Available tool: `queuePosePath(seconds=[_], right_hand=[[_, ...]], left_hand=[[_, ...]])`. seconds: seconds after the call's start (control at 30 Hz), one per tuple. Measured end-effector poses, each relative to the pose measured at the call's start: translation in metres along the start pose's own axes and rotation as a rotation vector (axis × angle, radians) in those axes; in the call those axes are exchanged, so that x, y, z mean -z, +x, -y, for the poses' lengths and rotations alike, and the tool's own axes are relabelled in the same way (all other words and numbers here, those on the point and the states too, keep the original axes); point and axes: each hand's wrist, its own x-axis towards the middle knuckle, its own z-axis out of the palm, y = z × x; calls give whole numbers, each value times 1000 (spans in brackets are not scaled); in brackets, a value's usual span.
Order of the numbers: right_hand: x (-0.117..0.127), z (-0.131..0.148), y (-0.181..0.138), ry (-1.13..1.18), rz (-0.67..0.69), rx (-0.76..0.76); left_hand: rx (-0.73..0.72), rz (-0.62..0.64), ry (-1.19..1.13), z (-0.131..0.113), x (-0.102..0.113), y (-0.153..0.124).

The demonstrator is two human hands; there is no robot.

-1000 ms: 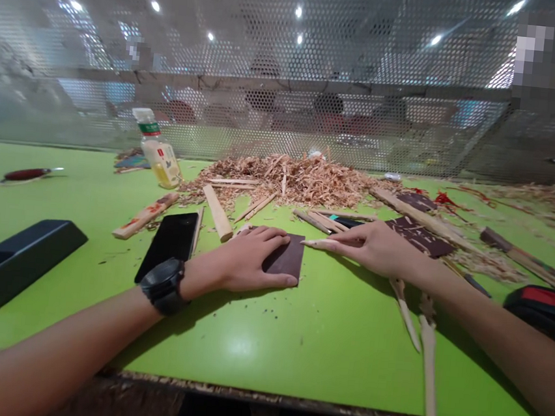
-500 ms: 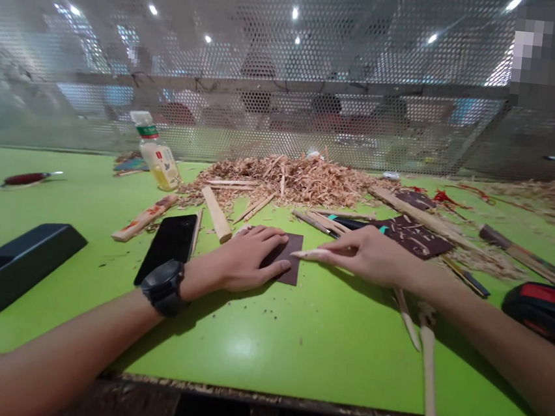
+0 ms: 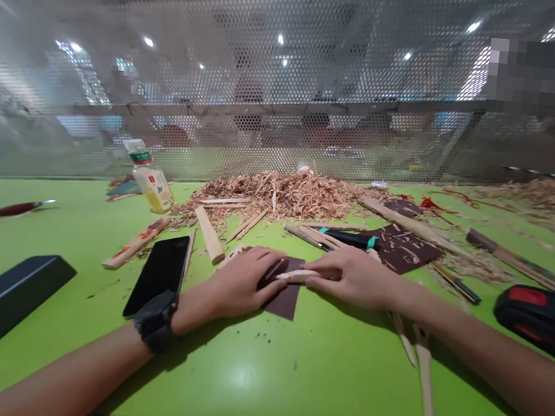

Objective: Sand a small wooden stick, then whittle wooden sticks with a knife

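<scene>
My left hand [image 3: 243,284], with a black watch [image 3: 156,320] on the wrist, lies on a dark brown sheet of sandpaper [image 3: 285,300] on the green table, its fingers curled round the sheet's near edge. My right hand [image 3: 356,278] pinches a pale pointed wooden stick [image 3: 295,275] and lays its tip across the sandpaper, touching the left fingers. Both hands meet at the table's middle.
A black phone [image 3: 159,275] lies left of my hand, a dark box [image 3: 1,302] at far left. A pile of wood shavings [image 3: 283,195], a bottle [image 3: 149,176], loose sticks, more sandpaper [image 3: 401,249], carved sticks [image 3: 424,386] and a red-black tool [image 3: 539,318] lie around. A perforated screen backs the table.
My right hand slid left and brought the stick's tip onto the sandpaper. My left fingers curled round the sheet. The camera tilted up a little.
</scene>
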Motion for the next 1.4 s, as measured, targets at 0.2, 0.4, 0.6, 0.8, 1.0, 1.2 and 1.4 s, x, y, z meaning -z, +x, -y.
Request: queuePosePath(seconds=[0.2, 0.4, 0.6, 0.8, 1.0, 1.2, 1.4], right_hand=[[-6, 0, 4, -55, -90, -62], [-13, 7, 6, -33, -202, -86], [-15, 4, 5, -52, -234, -75], [-18, 3, 6, -73, -212, 27], [-19, -5, 6, -76, -229, 118], [-23, -16, 3, -146, -249, 229], [-18, -27, 3, -128, -258, 279]], left_hand=[[-12, -145, -157, 14, -6, 1], [16, -213, -172, 14, -4, 0], [19, -257, -225, 12, -8, 0], [-8, -172, -132, 12, -9, 0], [-54, -38, -60, 14, 1, 2], [-38, 73, -13, 10, -4, -1], [66, 167, -121, -8, -2, -1]])
